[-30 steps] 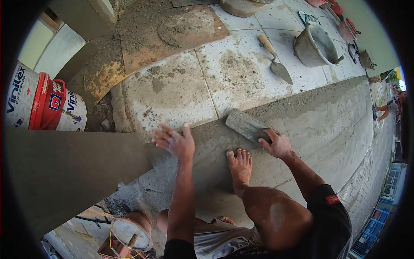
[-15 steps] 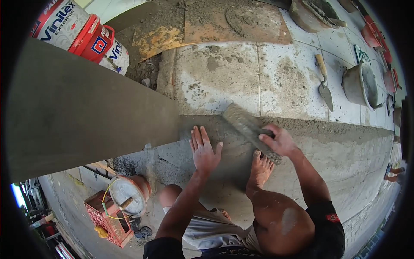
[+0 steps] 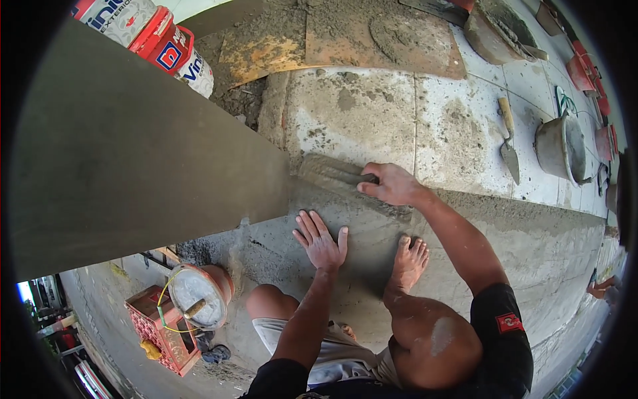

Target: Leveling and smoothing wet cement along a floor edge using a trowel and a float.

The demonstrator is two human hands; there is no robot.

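Observation:
My right hand grips the handle of a long, cement-coated rectangular float, which lies across the band of grey mortar between the speckled white tiles and the smoother concrete near me. My left hand rests open and palm down on the grey concrete below the float, fingers apart. My bare right foot is just right of that hand. At the left, a dark, smooth grey slab ends beside the float. A pointed trowel with a wooden handle lies on the tiles.
Stacked paint pails stand upper left. A lidded bucket and red plastic crate are lower left. A grey bucket, mortar basin and mortar-covered board are upper right. A person's bare legs show at the far right.
My view has turned. The float in my right hand has moved left and up, toward the slab's corner. My left hand has come down onto the concrete, below the float.

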